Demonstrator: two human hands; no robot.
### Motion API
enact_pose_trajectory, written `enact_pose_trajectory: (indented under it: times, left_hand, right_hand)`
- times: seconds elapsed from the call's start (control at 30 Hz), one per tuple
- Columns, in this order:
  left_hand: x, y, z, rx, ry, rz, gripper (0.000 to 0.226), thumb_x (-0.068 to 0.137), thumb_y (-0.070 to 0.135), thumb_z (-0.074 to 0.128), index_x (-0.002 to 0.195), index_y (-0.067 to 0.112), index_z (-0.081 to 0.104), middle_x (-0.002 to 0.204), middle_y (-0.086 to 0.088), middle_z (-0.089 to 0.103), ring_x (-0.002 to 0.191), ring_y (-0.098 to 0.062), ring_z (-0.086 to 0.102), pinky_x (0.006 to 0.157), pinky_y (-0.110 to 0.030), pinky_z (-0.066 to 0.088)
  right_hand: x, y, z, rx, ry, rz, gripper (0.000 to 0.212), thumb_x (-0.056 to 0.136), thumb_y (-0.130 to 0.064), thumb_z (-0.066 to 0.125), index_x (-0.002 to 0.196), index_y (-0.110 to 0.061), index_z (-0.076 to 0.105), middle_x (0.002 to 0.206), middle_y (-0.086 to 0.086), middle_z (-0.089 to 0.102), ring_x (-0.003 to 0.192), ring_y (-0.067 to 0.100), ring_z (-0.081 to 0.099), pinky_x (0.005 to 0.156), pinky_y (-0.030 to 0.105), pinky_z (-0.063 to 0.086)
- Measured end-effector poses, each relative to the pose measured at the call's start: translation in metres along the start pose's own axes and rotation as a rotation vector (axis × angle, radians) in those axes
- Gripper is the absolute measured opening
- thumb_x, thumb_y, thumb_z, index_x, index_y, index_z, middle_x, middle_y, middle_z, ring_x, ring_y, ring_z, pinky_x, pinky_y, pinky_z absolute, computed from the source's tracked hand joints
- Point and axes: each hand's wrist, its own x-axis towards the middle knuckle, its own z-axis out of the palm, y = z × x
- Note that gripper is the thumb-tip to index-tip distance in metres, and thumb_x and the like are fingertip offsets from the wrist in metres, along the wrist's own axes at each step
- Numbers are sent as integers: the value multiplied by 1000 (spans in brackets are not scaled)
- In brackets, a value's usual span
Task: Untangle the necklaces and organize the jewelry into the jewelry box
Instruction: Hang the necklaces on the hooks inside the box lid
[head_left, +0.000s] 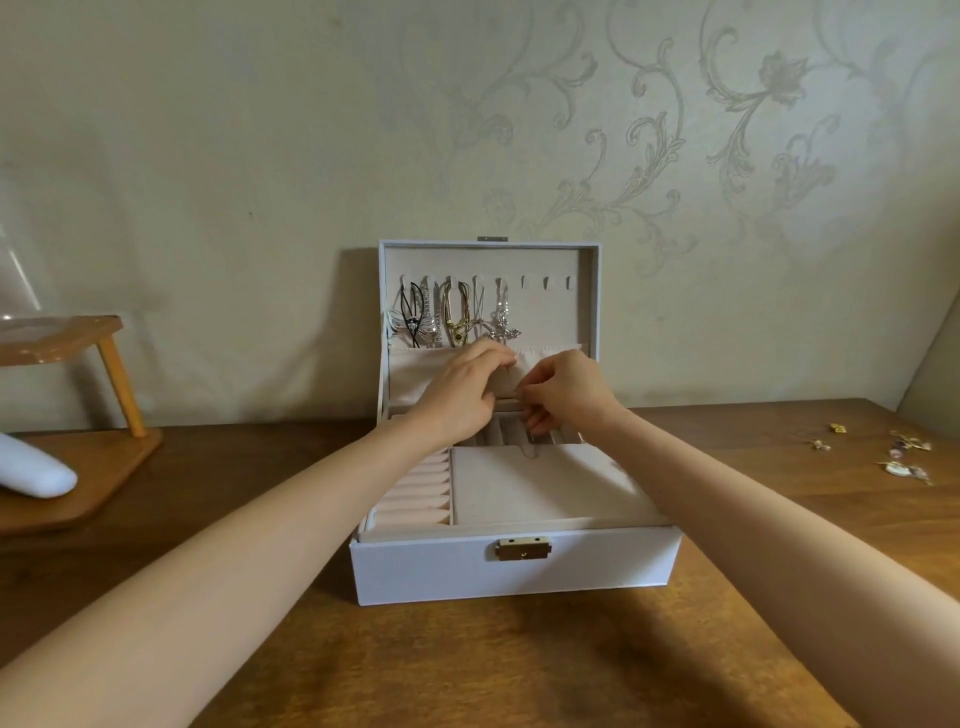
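Note:
A white jewelry box stands open on the wooden table, its lid upright against the wall. Several necklaces hang from hooks in the lid's left half; three hooks on the right are bare. My left hand curls its fingers over the rim of the lid's fabric pocket. My right hand is close beside it and pinches a thin chain, which hangs down onto the box's flat pad. Ring rolls fill the tray's left side.
Several loose small jewelry pieces lie on the table at the far right. A wooden stand with a white object on its base sits at the left. The wall is directly behind the box.

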Motion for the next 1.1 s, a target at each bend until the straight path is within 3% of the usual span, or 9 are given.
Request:
enact_pose_trajectory:
  times: [0.13, 0.23, 0.33, 0.43, 0.5, 0.63, 0.77, 0.9, 1.1]
  left_hand:
    - [2, 1, 2, 143, 42, 16, 49, 83, -3, 54, 130, 10, 49, 136, -1, 45, 128, -19, 33, 109, -28, 20]
    - [4, 3, 0, 245, 56, -5, 49, 82, 3, 54, 129, 16, 49, 135, 3, 44, 127, -18, 31, 98, -28, 16]
    - [6, 5, -4, 278, 20, -46, 48, 80, 5, 54, 126, 17, 48, 132, 3, 43, 125, -16, 34, 94, -30, 20]
    - [10, 7, -10, 240, -18, -67, 48, 76, 2, 53, 123, 13, 50, 128, 0, 46, 123, -17, 41, 95, -33, 25]
    - [11, 8, -11, 198, -27, -81, 47, 78, 2, 53, 123, 10, 49, 129, -3, 48, 121, -19, 44, 99, -34, 28]
    - [12, 9, -13, 79, -6, -123, 44, 82, 4, 55, 125, 12, 49, 130, -2, 52, 118, -19, 51, 104, -36, 35]
    - [13, 9, -12, 52, -4, -141, 46, 83, 6, 54, 128, 10, 44, 127, -5, 57, 115, -23, 54, 100, -36, 40]
    - [12, 6, -12, -12, -1, -175, 46, 84, 5, 53, 126, 10, 36, 121, -6, 59, 109, -24, 57, 94, -36, 45]
    - [8, 7, -13, 5, -11, -166, 39, 86, 4, 52, 123, 8, 39, 121, -6, 59, 111, -24, 55, 97, -37, 43]
  right_hand:
    - [4, -2, -17, -124, -56, 9, 8, 82, 4, 65, 74, 2, 66, 44, 6, 61, 36, 12, 59, 44, 24, 55]
    - [6, -7, -31, -247, -101, 24, 4, 79, 2, 69, 81, 5, 70, 61, 15, 66, 46, 16, 62, 52, 25, 58]
    - [11, -15, -40, -375, -7, -43, 6, 77, 0, 67, 80, 3, 71, 67, 17, 66, 51, 22, 61, 53, 24, 56]
    - [18, -24, -46, -355, 167, -149, 6, 79, 0, 65, 78, -2, 70, 58, 7, 60, 45, 16, 57, 46, 21, 52]
    - [24, -30, -44, -296, 256, -229, 9, 79, 3, 63, 76, -3, 69, 58, 6, 61, 47, 17, 60, 52, 28, 56]
    - [37, -34, -31, -203, 343, -355, 12, 77, 4, 60, 78, -4, 68, 67, 9, 68, 63, 25, 67, 63, 43, 58]
    - [43, -36, -27, -252, 441, -433, 12, 77, -9, 63, 83, -18, 68, 77, -4, 71, 79, 18, 64, 73, 38, 53]
    - [47, -38, -27, -281, 460, -423, 11, 80, -15, 63, 85, -23, 67, 81, -6, 72, 80, 16, 64, 71, 34, 51]
    - [48, -32, -26, -420, 376, -368, 11, 80, -15, 65, 86, -22, 70, 92, -5, 71, 92, 18, 62, 73, 29, 46]
